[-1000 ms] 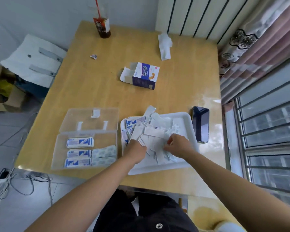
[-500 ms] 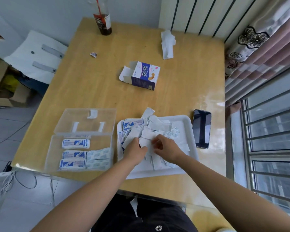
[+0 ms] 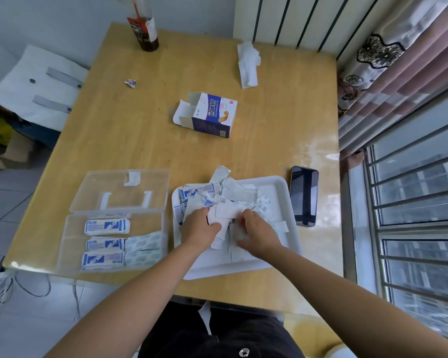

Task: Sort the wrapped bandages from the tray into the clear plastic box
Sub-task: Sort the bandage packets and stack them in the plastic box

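Bandages (image 3: 239,196) look light, flat and slippery, best pinched at edges; left hand (image 3: 199,228) clamps several in curled fingers, right hand (image 3: 259,235) pinches another.

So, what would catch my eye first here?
The left hand and the right hand dig into a heap of wrapped bandages on the white tray at the near edge of the table. Left of it, the clear plastic box lies open, with sorted bandages inside.
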